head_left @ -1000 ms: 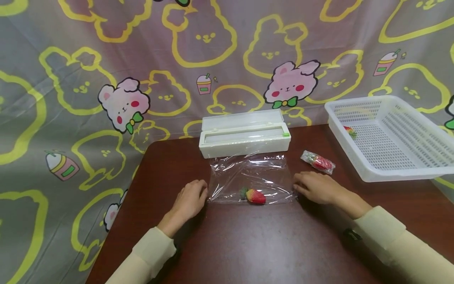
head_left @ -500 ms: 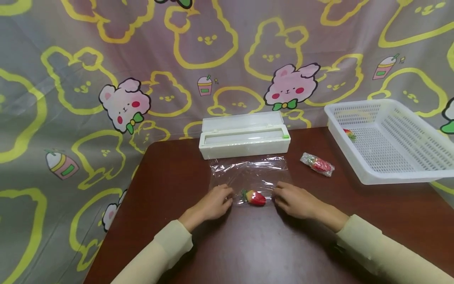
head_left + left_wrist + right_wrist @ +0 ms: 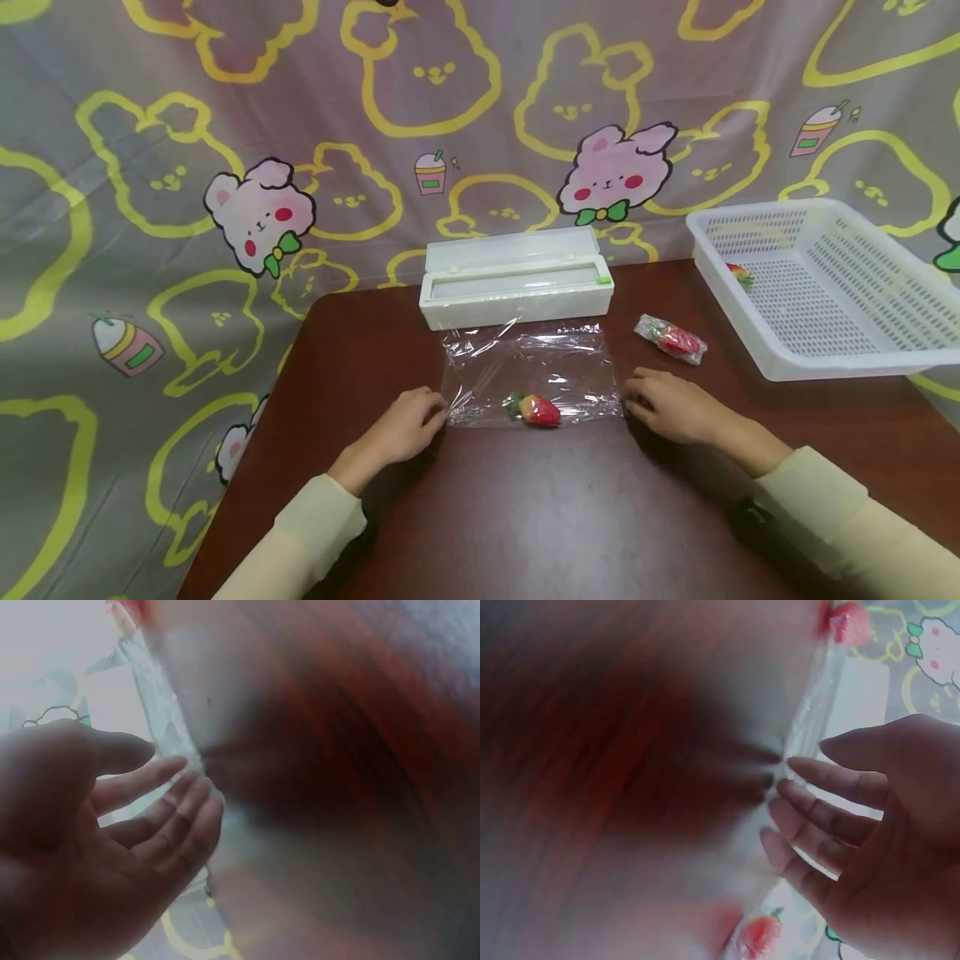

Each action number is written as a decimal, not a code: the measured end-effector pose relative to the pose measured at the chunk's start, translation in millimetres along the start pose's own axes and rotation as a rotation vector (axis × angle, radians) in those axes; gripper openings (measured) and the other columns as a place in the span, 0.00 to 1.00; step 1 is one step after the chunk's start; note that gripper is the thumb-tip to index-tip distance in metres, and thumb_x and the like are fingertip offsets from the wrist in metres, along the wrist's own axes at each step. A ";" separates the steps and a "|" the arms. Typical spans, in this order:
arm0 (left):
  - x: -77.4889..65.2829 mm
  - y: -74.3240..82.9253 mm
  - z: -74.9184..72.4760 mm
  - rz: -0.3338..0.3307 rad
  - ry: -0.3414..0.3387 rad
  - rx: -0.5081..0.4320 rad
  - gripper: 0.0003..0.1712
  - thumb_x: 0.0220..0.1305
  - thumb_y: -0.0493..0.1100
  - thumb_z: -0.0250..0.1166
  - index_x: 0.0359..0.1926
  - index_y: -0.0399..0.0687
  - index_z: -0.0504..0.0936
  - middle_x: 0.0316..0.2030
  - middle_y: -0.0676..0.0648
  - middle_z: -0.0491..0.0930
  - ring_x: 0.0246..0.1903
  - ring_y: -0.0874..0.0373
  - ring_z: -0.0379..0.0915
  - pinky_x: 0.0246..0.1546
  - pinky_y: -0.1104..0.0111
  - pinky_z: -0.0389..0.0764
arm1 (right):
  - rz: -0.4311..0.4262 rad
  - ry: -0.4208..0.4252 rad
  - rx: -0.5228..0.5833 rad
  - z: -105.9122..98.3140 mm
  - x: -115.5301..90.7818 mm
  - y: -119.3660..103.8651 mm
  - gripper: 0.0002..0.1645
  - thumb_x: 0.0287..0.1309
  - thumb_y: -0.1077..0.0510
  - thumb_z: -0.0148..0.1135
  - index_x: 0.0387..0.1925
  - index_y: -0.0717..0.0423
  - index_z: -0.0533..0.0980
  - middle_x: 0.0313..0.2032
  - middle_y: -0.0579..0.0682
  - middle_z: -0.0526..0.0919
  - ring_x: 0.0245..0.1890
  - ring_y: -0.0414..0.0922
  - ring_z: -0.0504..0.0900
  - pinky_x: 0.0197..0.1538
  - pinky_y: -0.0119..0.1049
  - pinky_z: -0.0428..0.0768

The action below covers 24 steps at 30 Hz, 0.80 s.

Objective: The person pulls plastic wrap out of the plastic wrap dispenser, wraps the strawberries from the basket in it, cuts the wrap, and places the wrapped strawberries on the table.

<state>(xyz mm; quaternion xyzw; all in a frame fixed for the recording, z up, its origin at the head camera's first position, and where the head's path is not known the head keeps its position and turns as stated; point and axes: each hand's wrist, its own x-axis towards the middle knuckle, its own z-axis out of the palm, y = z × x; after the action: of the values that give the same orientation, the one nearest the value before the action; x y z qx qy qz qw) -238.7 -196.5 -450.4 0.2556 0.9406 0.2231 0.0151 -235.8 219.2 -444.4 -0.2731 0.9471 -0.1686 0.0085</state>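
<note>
A sheet of clear cling film [image 3: 525, 367] lies flat on the table. At its near edge is a strawberry [image 3: 542, 410] with green leaves; whether film covers it I cannot tell. My left hand [image 3: 401, 427] is at the film's near left corner. In the left wrist view its fingers [image 3: 176, 832] are loosely bent, thumb apart from the index finger. My right hand [image 3: 671, 407] is at the near right corner. Its fingers [image 3: 829, 817] are spread and slightly bent in the right wrist view, tips by the film's edge. Neither hand visibly pinches anything.
Behind the film stands a white cling film dispenser [image 3: 517, 310] with its lid raised. A film-wrapped strawberry [image 3: 672, 339] lies right of it. The white basket [image 3: 840, 367] at the right holds a strawberry [image 3: 738, 273]. A patterned curtain [image 3: 480, 108] hangs behind the brown table [image 3: 525, 517].
Both hands first moved inward to either side of the strawberry, then back outward to the film's near corners. The strawberry stays in nearly the same place.
</note>
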 end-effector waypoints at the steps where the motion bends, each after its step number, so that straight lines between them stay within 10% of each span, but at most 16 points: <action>1: -1.4 0.4 -1.1 0.000 0.002 0.012 0.06 0.68 0.35 0.67 0.43 0.38 0.86 0.36 0.48 0.81 0.36 0.56 0.78 0.38 0.61 0.81 | -0.007 0.009 -0.023 -1.4 -1.0 -0.6 0.13 0.62 0.58 0.69 0.46 0.59 0.83 0.44 0.56 0.83 0.43 0.53 0.84 0.46 0.57 0.83; 12: 15.7 29.0 7.6 0.292 -0.101 0.192 0.15 0.62 0.41 0.74 0.48 0.40 0.85 0.41 0.46 0.78 0.42 0.54 0.76 0.45 0.59 0.82 | -0.270 0.032 -0.226 10.2 15.4 -25.7 0.11 0.48 0.56 0.79 0.31 0.51 0.83 0.32 0.46 0.78 0.28 0.43 0.76 0.29 0.42 0.80; 24: 19.3 26.2 17.3 0.244 -0.030 0.415 0.11 0.59 0.28 0.68 0.42 0.43 0.86 0.38 0.45 0.80 0.37 0.50 0.81 0.35 0.58 0.85 | -0.280 0.109 -0.321 16.7 21.8 -30.6 0.15 0.44 0.70 0.70 0.17 0.49 0.75 0.27 0.47 0.79 0.20 0.47 0.76 0.21 0.42 0.76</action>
<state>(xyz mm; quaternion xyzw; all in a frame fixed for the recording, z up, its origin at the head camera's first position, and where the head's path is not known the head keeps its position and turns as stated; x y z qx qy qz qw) -240.5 -159.9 -453.2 0.3681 0.9281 0.0216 -0.0509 -236.9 178.3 -448.6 -0.3902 0.9137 -0.0296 -0.1096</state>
